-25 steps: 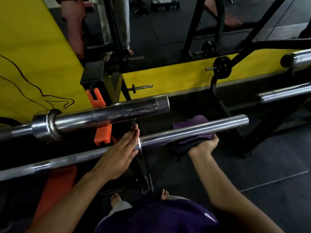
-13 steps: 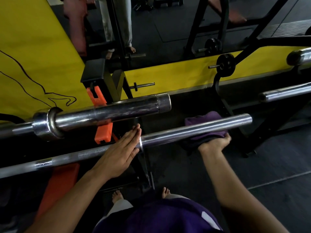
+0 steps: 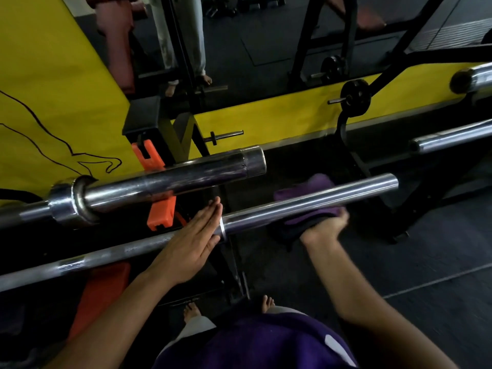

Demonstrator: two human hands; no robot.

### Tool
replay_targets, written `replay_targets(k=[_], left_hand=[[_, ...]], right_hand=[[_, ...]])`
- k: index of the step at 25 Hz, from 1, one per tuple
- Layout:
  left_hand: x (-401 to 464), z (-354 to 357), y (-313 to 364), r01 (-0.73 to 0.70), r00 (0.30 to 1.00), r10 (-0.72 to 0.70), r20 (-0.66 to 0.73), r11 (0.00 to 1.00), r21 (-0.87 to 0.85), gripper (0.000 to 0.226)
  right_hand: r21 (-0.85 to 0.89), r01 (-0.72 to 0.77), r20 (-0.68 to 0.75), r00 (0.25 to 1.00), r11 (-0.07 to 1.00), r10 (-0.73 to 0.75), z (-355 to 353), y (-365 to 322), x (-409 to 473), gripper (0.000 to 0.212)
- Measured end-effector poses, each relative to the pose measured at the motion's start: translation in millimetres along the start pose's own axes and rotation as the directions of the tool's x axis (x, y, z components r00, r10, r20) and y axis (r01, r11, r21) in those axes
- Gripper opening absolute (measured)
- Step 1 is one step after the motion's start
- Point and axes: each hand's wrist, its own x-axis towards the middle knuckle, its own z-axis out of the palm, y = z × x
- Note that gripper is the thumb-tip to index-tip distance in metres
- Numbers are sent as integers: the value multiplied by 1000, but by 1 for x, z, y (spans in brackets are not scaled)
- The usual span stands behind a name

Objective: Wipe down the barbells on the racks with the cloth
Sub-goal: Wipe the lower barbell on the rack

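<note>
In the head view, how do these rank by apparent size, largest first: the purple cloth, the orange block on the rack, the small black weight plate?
1. Purple cloth, though the barbell sleeve hides part of it.
2. Orange block, partly hidden too, so close to the cloth.
3. Small black weight plate, but it is farther away, so its real size is unsure.

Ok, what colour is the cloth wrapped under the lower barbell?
Purple. The cloth shows best in the head view, held by the right hand.

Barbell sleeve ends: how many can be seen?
4: upper near bar; lower bar with the purple cloth; two at the right edge. Others may be hidden.
</note>
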Motion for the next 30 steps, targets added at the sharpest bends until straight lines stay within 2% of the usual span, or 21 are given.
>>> replay_targets(k=[4, 13, 15, 18, 22, 24, 26, 28, 30], left_hand=[[2, -1, -2, -29, 1000, 29, 4, 999, -19, 65], [0, 1, 2, -10, 999, 11, -49, 1000, 24, 64], [1, 1, 2, -14, 999, 15, -51, 1000, 16, 63], [0, 1, 2, -15, 1000, 15, -28, 1000, 9, 63], [0, 0, 2, 11, 1000, -11, -19, 1000, -8, 65], [1, 1, 2, 0, 1000, 0, -22, 1000, -1, 64], [2, 0, 2, -5, 999, 5, -40, 1000, -2, 64], [1, 0, 3, -4, 999, 3, -47, 1000, -5, 64], [1, 0, 4, 1, 999, -2, -44, 1000, -8, 64]], right_hand=[[-101, -161, -34, 987, 982, 158, -7, 38, -17, 59], [-68, -284, -32, 959, 956, 282, -3, 56, -37, 57], [-122, -328, -33, 945, 937, 326, -1, 77, -47, 58], [-297, -395, -43, 915, 869, 401, 6, 109, -61, 61], [-402, -411, -92, 907, 818, 410, -13, 94, -75, 58], [-487, -445, -96, 882, 751, 461, -37, 82, -80, 64], [-463, -475, -127, 872, 749, 474, -36, 79, -75, 64], [-345, -434, -116, 900, 832, 421, -13, 86, -65, 54], [-233, -385, -70, 923, 893, 379, 11, 93, -56, 53]])
